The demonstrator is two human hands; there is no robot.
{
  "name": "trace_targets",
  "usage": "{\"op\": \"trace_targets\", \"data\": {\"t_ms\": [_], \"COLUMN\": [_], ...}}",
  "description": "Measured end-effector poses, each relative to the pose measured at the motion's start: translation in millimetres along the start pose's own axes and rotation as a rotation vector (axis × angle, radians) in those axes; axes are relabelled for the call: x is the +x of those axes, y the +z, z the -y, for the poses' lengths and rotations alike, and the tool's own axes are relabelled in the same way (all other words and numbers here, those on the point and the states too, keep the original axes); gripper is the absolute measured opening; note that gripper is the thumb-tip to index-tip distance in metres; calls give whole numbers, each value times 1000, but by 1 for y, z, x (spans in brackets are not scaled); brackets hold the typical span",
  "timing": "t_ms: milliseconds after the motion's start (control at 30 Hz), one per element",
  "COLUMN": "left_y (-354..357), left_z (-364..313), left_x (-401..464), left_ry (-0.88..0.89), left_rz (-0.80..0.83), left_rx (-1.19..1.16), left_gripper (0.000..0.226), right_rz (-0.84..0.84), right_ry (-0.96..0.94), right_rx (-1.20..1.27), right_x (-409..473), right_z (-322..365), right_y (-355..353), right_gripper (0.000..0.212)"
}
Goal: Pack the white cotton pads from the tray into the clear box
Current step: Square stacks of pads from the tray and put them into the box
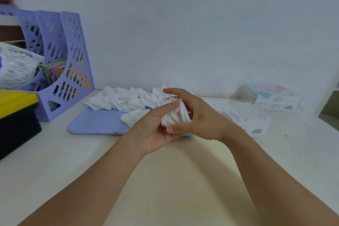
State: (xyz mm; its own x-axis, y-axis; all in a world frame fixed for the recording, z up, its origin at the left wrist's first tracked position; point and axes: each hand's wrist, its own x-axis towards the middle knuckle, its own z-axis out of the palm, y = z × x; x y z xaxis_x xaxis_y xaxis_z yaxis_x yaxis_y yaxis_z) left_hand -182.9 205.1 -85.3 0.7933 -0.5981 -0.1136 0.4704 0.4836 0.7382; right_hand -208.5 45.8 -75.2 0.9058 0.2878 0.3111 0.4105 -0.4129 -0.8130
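A lilac tray [99,122] lies on the table with a heap of white cotton pads [126,100] along its far side. Above the tray's right end, both hands hold a fanned stack of cotton pads [176,114]. My left hand [154,130] cups the stack from below and the left. My right hand [198,113] wraps it from the right, its thumb under the stack and its fingers curled over the top. The clear box [244,115], with pads inside and a barcode on its side, sits just right of my right wrist.
A lilac file rack [62,64] with booklets stands at the left, and a black bin with a yellow lid [16,115] is in front of it. The clear lid [271,97] with a printed label lies at the back right. The wall is close behind.
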Motion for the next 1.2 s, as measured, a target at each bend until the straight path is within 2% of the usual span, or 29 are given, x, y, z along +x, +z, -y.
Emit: {"op": "trace_targets", "data": {"t_ms": [167, 333, 500, 633, 833, 900, 1067, 1133, 1200], "left_y": [-2, -8, -4, -3, -3, -5, -13, -8, -3], "left_z": [-1, -4, -4, -5, -2, -2, -3, -5, -6], "left_x": [-1, 0, -1, -1, 0, 1, 4, 2, 0], "left_ry": [-8, 20, 34, 16, 40, 42, 35, 30, 29], "left_rz": [58, 123, 134, 129, 116, 117, 144, 122, 73], "left_rx": [-90, -166, -205, -223, -154, -165, -232, -262, -313], "left_gripper": [40, 43, 33, 39, 37, 43, 81, 81, 67], "right_rz": [-22, -61, -112, -206, -348, -391, -572, -599, -590], "right_ry": [-3, 29, 25, -4, -85, -99, -166, -169, -187], "right_rx": [28, 83, 87, 10, -256, -223, -90, -95, -169], "right_x": [1, -3, -1, 2, 6, 7, 5, 5, 4], "right_z": [-1, 1, 1, 0, -4, -3, 6, 10, 13], "right_y": [-5, -16, -12, -3, 10, 10, 4, 0, 1], "right_gripper": [88, 72, 53, 50, 49, 48, 44, 43, 43]}}
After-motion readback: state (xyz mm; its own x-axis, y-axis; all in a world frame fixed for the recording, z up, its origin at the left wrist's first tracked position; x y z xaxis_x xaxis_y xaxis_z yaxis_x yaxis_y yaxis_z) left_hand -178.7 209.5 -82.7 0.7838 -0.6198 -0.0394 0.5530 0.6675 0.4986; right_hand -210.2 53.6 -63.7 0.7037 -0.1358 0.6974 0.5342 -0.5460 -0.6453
